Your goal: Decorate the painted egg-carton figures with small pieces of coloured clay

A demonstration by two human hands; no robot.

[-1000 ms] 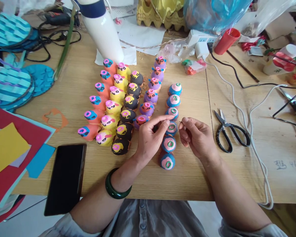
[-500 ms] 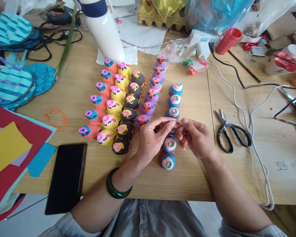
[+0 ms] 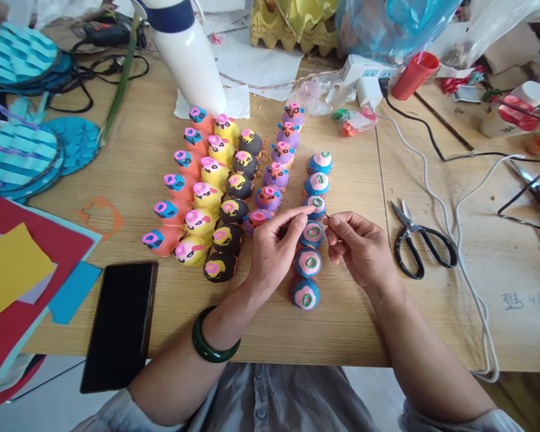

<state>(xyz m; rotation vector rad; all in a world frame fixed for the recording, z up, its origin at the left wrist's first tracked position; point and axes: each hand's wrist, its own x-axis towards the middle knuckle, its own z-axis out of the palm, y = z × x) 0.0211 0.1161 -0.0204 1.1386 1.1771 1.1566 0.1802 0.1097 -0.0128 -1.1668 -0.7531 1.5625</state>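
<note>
My right hand (image 3: 357, 246) pinches a thin dark strip (image 3: 326, 215) between thumb and fingertips. My left hand (image 3: 276, 246) is beside it, index finger and thumb pointing at the row of blue domes, other fingers curled. A dark patch shows between that thumb and index finger; I cannot make out what it is. Below the hands runs a row of blue dome-shaped pieces (image 3: 308, 264) with pink patches and green rings. To the left stand rows of purple domes (image 3: 276, 175), black domes (image 3: 227, 240), yellow domes (image 3: 202, 222) and orange domes (image 3: 173, 213), with coloured faces.
Black-handled scissors (image 3: 416, 237) lie right of my right hand, beside a white cable (image 3: 470, 276). A phone (image 3: 119, 324) and coloured sheets (image 3: 22, 276) lie at left. A white bottle (image 3: 191, 66), a power strip (image 3: 364, 71) and a red cup (image 3: 414, 77) stand behind.
My hands have drawn slightly apart, and the thin dark strip now shows in the right fingertips alone. More of the blue domes beneath is visible.
</note>
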